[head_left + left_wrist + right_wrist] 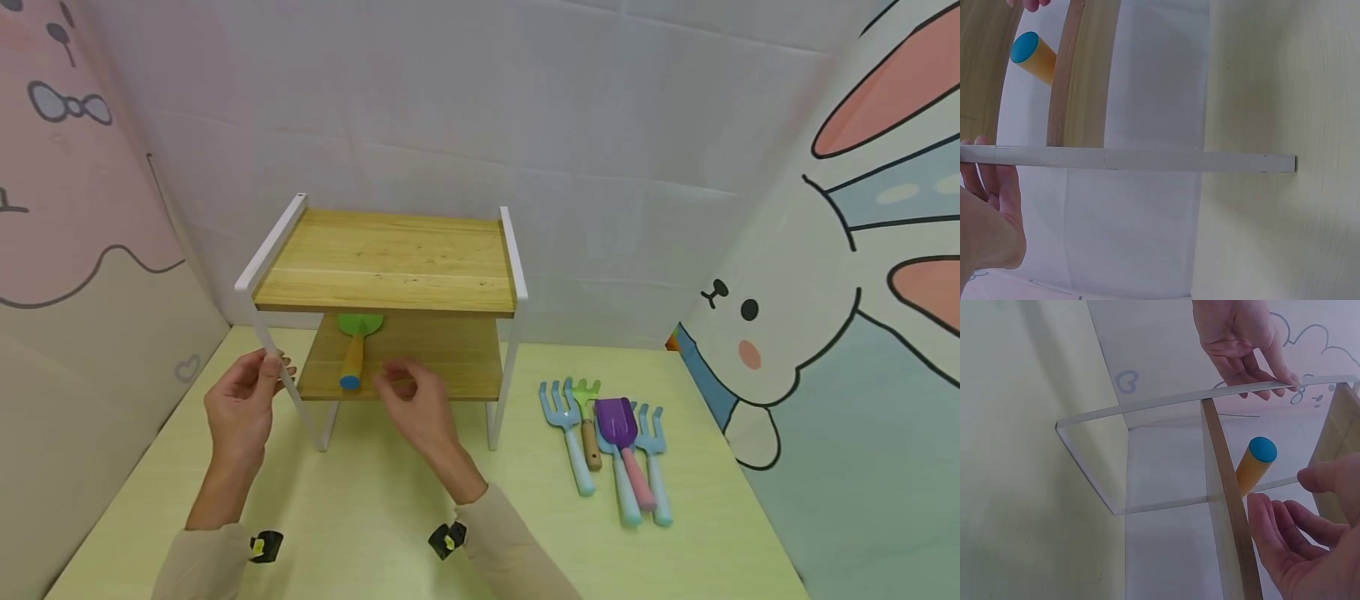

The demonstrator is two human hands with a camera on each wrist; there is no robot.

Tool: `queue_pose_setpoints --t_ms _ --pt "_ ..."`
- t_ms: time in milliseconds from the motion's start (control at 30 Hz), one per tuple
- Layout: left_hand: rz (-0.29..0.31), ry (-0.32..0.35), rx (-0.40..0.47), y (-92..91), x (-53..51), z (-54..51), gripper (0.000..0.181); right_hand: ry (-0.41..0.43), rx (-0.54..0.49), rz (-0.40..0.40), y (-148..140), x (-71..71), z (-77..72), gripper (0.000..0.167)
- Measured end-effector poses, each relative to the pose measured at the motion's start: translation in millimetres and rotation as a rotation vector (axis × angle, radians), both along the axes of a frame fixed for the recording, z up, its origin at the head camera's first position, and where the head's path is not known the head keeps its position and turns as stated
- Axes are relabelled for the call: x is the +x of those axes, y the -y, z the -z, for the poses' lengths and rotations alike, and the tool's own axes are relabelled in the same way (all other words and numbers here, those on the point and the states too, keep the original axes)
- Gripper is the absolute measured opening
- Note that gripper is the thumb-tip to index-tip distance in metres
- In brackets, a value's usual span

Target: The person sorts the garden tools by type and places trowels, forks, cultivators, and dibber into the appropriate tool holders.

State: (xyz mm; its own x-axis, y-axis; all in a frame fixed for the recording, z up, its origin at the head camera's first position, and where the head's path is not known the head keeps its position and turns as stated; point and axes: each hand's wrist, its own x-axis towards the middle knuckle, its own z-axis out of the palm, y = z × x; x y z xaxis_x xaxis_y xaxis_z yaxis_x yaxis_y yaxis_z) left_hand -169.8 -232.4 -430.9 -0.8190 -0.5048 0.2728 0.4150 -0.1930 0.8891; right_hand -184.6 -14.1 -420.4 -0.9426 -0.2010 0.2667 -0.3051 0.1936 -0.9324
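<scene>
White cloth [637,125] hangs behind a pale desk [337,517] that carries a two-tier rack [390,258]. At the rack's left front post [1147,159], the grip of the left hand [243,408] pinches that post between thumb and fingers. Before the rack's lower shelf [457,342], the grip of the right hand [420,404] is loosely curled, thumb parted from fingers, near the toy trowel [353,358] lying there, orange handle outward. Blue forks [578,462], a green rake [591,446] and a purple scoop [617,421] lie right of the rack.
</scene>
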Motion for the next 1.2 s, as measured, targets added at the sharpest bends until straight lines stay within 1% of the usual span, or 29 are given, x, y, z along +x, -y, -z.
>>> queue_pose_setpoints --t_ms 200,300,433,867,1000,1133,1200 --pt "0.012 -0.004 0.002 0.1 0.7 -0.1 0.016 -0.019 -0.009 0.006 -7 8.9 5.6 0.025" --pt "0.009 0.002 -0.005 -0.2 1.1 0.1 0.016 -0.024 -0.025 0.013 -12 16.1 10.0 0.024" --pt "0.0 -0.005 -0.011 0.3 0.9 0.1 0.016 -0.025 -0.039 0.017 -18 24.8 12.1 0.022" --pt "-0.004 -0.012 -0.014 -0.3 0.0 0.4 0.016 -0.004 -0.017 0.024 -54 42.0 27.6 0.021" --pt "-0.002 -0.012 -0.002 -0.2 0.1 0.6 0.015 -0.016 -0.023 0.011 -64 46.4 31.6 0.022" --pt "-0.001 -0.009 -0.004 -0.5 0.0 0.7 0.015 -0.053 -0.026 -0.014 -75 49.2 38.2 0.025" --pt "0.0 -0.011 -0.006 -0.5 -0.4 0.8 0.014 -0.069 -0.01 -0.022 -81 50.3 42.0 0.026"
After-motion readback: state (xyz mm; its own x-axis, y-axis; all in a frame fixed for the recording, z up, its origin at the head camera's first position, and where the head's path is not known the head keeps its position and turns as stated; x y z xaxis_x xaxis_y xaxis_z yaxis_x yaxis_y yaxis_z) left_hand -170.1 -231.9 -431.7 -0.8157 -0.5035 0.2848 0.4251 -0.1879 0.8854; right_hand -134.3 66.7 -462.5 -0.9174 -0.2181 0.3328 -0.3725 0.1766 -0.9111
